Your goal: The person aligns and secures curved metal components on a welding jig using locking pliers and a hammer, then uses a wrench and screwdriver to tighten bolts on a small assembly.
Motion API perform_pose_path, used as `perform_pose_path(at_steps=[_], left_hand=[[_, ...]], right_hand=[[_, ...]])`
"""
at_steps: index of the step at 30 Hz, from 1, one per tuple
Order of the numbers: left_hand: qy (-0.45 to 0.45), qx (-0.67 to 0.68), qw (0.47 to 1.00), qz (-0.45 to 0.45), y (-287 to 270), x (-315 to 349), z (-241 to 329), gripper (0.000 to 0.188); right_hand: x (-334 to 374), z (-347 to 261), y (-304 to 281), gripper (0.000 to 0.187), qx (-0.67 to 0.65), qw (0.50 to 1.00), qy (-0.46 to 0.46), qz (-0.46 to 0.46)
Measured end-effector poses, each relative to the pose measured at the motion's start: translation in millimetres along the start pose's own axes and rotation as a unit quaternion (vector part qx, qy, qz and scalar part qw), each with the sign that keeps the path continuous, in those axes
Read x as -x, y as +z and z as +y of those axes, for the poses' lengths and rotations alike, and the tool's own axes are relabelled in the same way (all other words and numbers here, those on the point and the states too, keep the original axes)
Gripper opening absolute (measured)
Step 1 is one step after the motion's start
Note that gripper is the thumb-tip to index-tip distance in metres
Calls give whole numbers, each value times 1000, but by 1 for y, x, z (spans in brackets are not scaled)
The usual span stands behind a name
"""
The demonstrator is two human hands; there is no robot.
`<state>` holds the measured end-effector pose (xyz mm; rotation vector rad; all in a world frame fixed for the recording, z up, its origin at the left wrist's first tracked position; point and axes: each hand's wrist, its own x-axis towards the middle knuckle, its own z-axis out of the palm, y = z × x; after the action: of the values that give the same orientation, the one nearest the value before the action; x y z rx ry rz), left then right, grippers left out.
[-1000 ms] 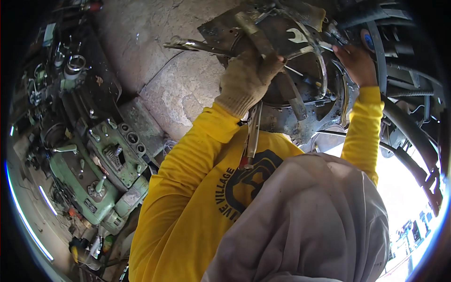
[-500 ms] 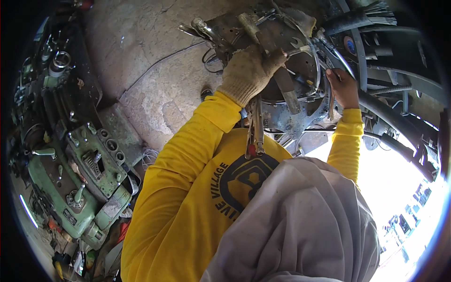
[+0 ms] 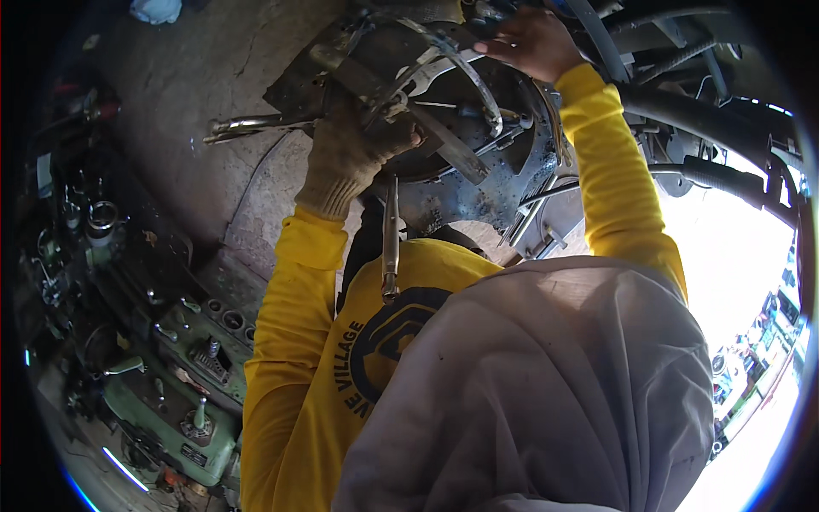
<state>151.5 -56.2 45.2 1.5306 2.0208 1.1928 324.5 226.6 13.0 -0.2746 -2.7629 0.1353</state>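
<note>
wrench [image 3: 390,243] hanging upright, left hand [image 3: 354,154] gripping top

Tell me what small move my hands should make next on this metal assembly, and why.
Probably steady the metal assembly with the bare right hand before working the tool further. The gloved left hand grips at the plate's lower edge, where a long metal tool hangs down, while the right hand only rests on top by the curved metal band.
</note>
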Motion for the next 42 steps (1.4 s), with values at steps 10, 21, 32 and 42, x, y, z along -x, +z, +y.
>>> perform_pose_path(at_steps=[10, 21, 32, 42], left_hand=[[-113, 50, 992, 11, 6, 0, 9, 72], [-27, -61, 998, 16, 10, -2, 3, 70], [17, -146, 989, 32, 12, 0, 1, 69], [-183, 5, 981, 70, 15, 2, 2, 59]], right_hand=[[-50, -15, -43, 43, -122, 989, -13, -82], [-100, -6, -36, 50, -71, 979, -118, -150], [-148, -27, -9, 52, -42, 942, -222, -249], [-131, -25, -5, 47, -11, 955, -254, -154]])
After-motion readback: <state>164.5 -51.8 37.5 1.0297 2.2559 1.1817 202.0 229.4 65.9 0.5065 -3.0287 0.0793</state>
